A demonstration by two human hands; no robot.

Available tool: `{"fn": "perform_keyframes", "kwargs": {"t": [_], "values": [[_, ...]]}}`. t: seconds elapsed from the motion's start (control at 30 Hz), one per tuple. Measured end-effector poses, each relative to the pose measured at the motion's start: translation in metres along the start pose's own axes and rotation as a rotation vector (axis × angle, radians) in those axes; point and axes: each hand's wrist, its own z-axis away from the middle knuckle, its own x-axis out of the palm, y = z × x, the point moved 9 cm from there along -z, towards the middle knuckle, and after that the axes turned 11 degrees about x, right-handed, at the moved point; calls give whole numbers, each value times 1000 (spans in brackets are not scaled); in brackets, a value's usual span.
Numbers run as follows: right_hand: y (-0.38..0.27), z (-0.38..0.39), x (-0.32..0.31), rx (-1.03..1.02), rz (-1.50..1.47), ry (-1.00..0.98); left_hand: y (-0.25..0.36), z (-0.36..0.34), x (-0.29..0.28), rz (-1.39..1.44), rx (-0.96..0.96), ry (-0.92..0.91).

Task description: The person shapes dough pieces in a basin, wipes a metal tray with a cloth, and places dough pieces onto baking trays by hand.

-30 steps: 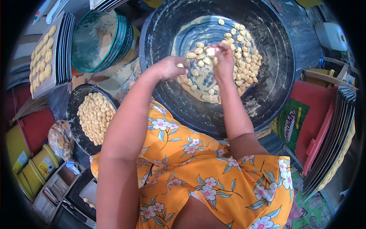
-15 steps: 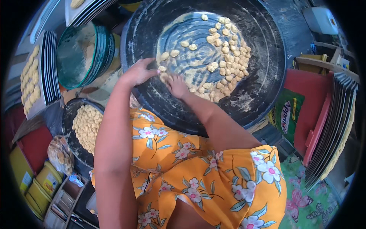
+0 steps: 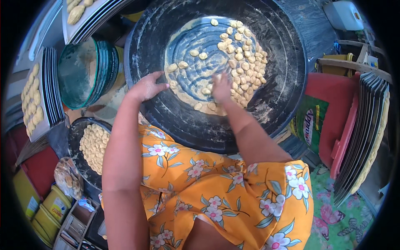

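A big black round basin [image 3: 287, 98] lies in front of me, its floury bottom strewn with several small pale dough pieces [image 3: 246, 56], most heaped on the right side. My right hand [image 3: 221, 88] reaches down among the pieces at the basin's middle, fingers pressed on the dough; whether it grips one I cannot tell. My left hand [image 3: 146, 87] rests on the basin's left inner wall with fingers spread, holding nothing. Both forearms come up from my orange flowered dress [image 3: 216, 196].
A stack of teal bowls [image 3: 83, 73] stands left of the basin. Stacked trays with dough pieces [image 3: 35, 100] sit far left; a black pan of dough pieces [image 3: 93, 146] is lower left. Dark trays [image 3: 366, 133] lean at right beside a red seat [image 3: 329, 104].
Both hands were raised together over the basin, then dropped. The right hand went down into the dough pieces and the left hand slid out to the basin's left wall.
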Motion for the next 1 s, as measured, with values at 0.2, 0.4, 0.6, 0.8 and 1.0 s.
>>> {"fn": "perform_keyframes", "kwargs": {"t": [0.2, 0.4, 0.6, 0.8, 1.0], "values": [[-111, 56, -25, 244, -1052, -901, -23, 19, 15, -22, -91, -59], [-143, 13, -157, 226, -2110, -1165, 22, 10, 21, 151, 197, 21], [-70, -49, -145, 101, -1340, -1035, 19, 9, 18, 99, 108, 32], [107, -161, 12, 213, -888, -512, 20, 12, 28, -35, 205, -159], [46, -134, 3, 640, -335, -552, -8, 29, 0, -16, 14, 64]]}}
